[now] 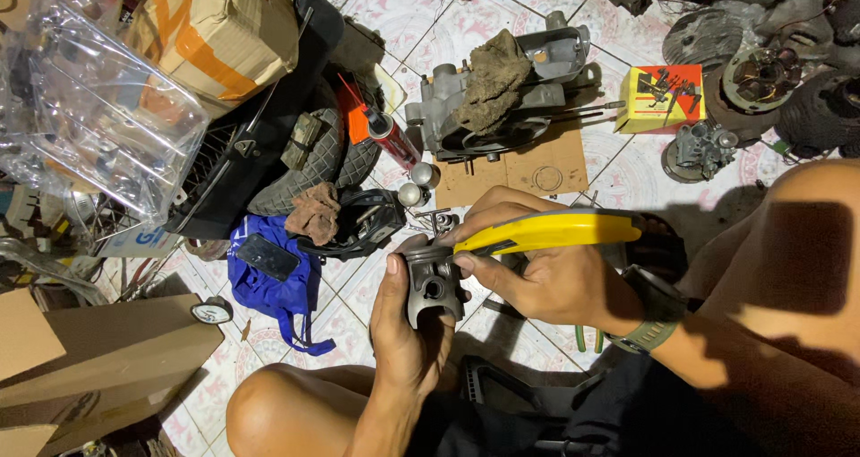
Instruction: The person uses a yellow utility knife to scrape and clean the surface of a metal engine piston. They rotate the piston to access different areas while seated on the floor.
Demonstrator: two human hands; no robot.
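My left hand (403, 327) grips a dark grey metal piston (433, 285) from below, thumb on its left side, holding it upright over the tiled floor. My right hand (537, 273) holds a yellow-handled utility knife (546, 231), its tip resting at the top edge of the piston. A dark watch (658, 309) sits on my right wrist. My bare knees frame the bottom and right of the view.
An engine casing (502, 99) with a brown rag on it lies on cardboard ahead. A red tube (390, 136), small tyre (327, 157), blue bag (269, 282), yellow-red box (663, 97) and engine parts (761, 72) surround it. Cardboard boxes (107, 354) lie at left.
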